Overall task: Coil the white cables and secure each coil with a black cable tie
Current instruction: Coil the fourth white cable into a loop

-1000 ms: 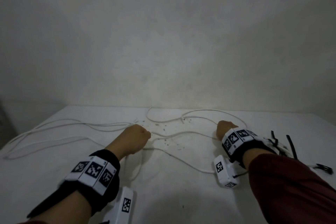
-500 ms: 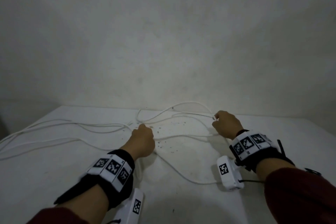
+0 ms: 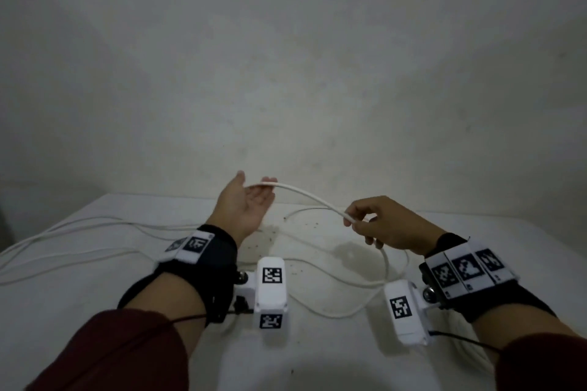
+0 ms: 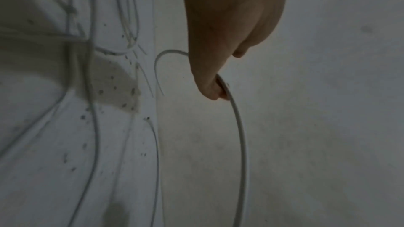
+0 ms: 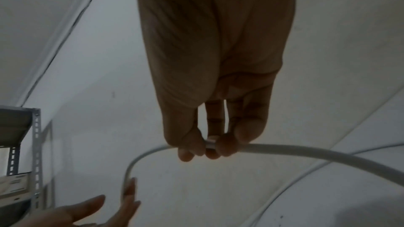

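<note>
A white cable [image 3: 311, 198] arcs in the air between my two hands above the white table [image 3: 95, 311]. My right hand [image 3: 354, 220] pinches it between thumb and fingertips; the right wrist view shows that pinch [image 5: 210, 146] on the cable [image 5: 306, 153]. From there the cable drops and loops on the table [image 3: 365, 308]. My left hand [image 3: 254, 186] is raised palm up with straight fingers, and the cable's end lies across its fingertips [image 4: 218, 91]. No black cable ties are in view.
More white cables [image 3: 79, 225] trail across the left of the table to its edge. Dark specks [image 3: 305, 225] dot the middle. A plain wall [image 3: 286, 73] rises behind the table. A metal shelf post [image 5: 36, 144] stands at the left in the right wrist view.
Both hands have risen off the table. The right hand lifted the cable it pinched at the far side. The left hand turned palm up, opened and met the cable's end.
</note>
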